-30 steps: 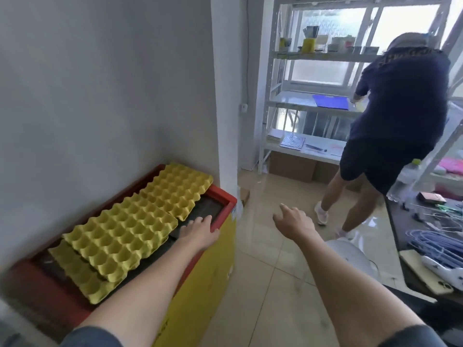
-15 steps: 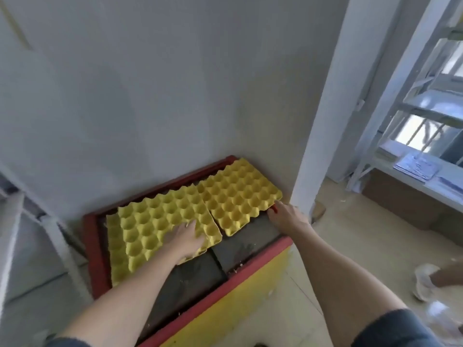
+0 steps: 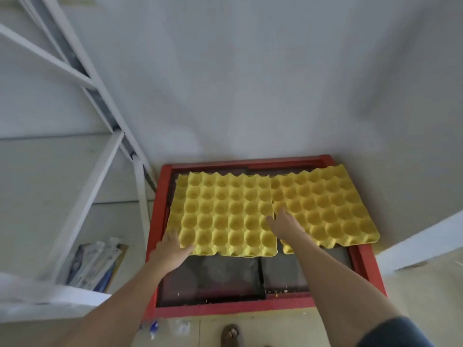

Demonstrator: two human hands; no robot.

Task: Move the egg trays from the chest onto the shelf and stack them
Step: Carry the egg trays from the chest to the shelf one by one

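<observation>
A red-framed chest (image 3: 365,269) with a dark glass lid stands against the wall. Two yellow egg trays lie side by side on it. The left egg tray (image 3: 225,211) rests on another tray, whose edge (image 3: 176,196) shows at the left. The right egg tray (image 3: 330,209) overhangs the chest's right side. My left hand (image 3: 171,250) grips the left tray's front left corner, fingers under it. My right hand (image 3: 285,225) grips the same tray's right edge at the seam between the trays.
A white metal shelf frame (image 3: 100,86) stands left of the chest, with packets (image 3: 95,266) on a low board and a shelf edge (image 3: 37,296) near me. A white pillar (image 3: 421,241) is at the right. My sandalled foot (image 3: 231,334) is on the floor.
The view has swung left and down onto the chest. My left hand moved to the left tray's front left corner. My right hand moved from the chest's right end to the seam.
</observation>
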